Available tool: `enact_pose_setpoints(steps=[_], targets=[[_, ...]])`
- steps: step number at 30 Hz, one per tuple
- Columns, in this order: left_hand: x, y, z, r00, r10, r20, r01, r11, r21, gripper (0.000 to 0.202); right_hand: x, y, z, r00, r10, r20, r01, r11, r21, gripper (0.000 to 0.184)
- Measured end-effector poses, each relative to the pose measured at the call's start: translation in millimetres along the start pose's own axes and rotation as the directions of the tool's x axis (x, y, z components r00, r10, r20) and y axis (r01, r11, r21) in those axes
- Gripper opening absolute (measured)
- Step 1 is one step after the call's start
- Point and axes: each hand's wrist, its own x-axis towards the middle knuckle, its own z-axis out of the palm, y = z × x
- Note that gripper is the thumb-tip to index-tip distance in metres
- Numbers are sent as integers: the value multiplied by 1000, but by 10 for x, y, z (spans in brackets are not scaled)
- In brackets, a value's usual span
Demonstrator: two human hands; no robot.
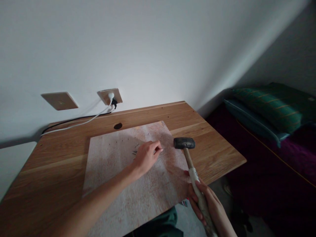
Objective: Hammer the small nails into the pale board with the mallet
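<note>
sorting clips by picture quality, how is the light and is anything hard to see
Head view: the wall is bright mid-frame, with a pale diagonal streak upper right; the purple cover lies in deep shade; the metal bits beside the left hand are too small to make out clearly.

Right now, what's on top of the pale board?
Small nail-like pieces beside the left hand, plus a row of dark dots. Anything beneath that hand and forearm is covered.
</note>
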Motion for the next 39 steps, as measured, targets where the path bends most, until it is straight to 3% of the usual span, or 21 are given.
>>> enact_pose_setpoints(steps=[4,8,12,15,20,24,28,32,39], targets=[[-54,24,-62,997,83,-6,-82,995,50,17,-13,-19,3,1000,-15,-14,15,1000,20,56],[-168,-175,-539,991,125,-57,-123,992,36,14,-4,-26,-63,1000,11,17,-11,999,-36,50],[-465,-540,-1170,993,-57,-105,54,998,-32,14,36,-7,-158,998,50,36,-46,995,-93,52],[-809,-733,-1419,962,-174,-211,175,984,-14,13,19,-33,-132,999,33,-12,-34,995,-92,58],[-1299,-839,-1397,929,-202,-311,207,978,-16,11,-108,-161,122,994,3,-106,-27,972,-235,66],[-1480,-884,-1273,931,-189,-312,171,982,-84,12,-136,-254,398,991,-100,-86,49,884,-464,63],[-1525,-918,-1173,945,-136,-297,107,988,-111,11,-57,-261,597,975,-221,35,194,760,-620,59],[-1510,-893,-1124,946,-123,-301,87,988,-129,11,23,-213,644,968,-224,116,239,662,-710,58],[-1508,-882,-1097,940,-128,-317,88,987,-137,13,68,-180,573,971,-197,138,235,644,-728,57]])
